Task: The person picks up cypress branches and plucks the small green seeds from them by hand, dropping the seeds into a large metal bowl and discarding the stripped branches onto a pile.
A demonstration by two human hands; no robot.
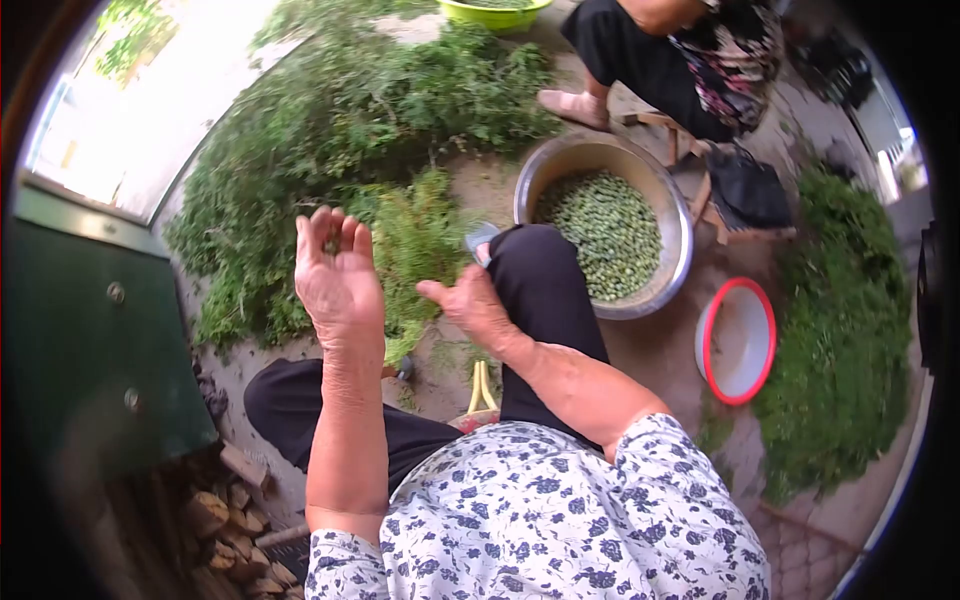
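Palm up, my left hand (338, 270) is raised with its fingers curled round something small and dark that I cannot make out. My right hand (475, 308) is near my knee, its thumb stuck out and the other fingers curled mostly out of sight; whether they hold anything is hidden. Between and beyond the two hands shows a light green feathery plant (418, 235), and the right thumb overlaps its edge in view. Past my right knee stands a large metal basin (678, 235) with many small round green pods (610, 225) in it.
A big heap of cut green plants (330, 130) lies ahead; another heap (840, 350) is at right. A white bowl with a red rim (708, 345) tilts beside it. A co-worker's leg and pink shoe (575, 107) are behind the basin. Firewood (235, 530) lies lower left.
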